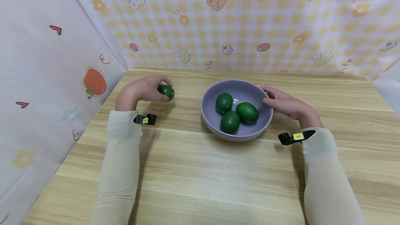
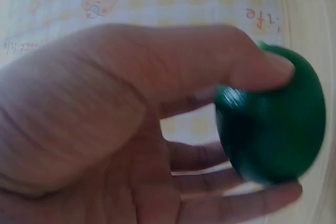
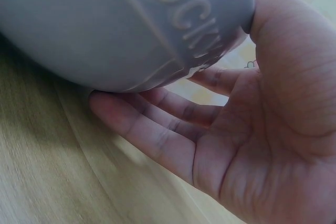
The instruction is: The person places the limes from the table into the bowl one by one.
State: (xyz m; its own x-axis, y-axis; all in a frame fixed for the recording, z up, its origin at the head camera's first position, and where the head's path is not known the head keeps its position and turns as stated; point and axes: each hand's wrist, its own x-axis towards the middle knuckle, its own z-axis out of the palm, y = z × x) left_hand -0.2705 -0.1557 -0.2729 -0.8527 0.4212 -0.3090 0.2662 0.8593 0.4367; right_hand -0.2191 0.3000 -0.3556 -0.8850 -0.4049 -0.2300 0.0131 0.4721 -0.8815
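At the left of the head view, my left hand [image 1: 143, 89] pinches a dark green lime [image 1: 167, 92] between thumb and fingers. The left wrist view shows the thumb across one side of this lime [image 2: 278, 124] and the fingertips against the other. A grey-purple bowl [image 1: 215, 130] stands right of it on the table, with three more limes inside: one at the back left [image 1: 224, 102], one at the front [image 1: 230, 122], one at the right [image 1: 247, 112]. My right hand [image 1: 289, 106] grips the bowl's right side, thumb at the rim, fingers under its outer wall [image 3: 105, 35].
A wood-grain tabletop [image 1: 200, 176] lies under everything. Behind it hangs a yellow checked cloth [image 1: 200, 20] with cartoon prints, and a white printed sheet [image 1: 47, 79] runs along the left edge. Raised letters [image 3: 186, 14] mark the bowl's outside.
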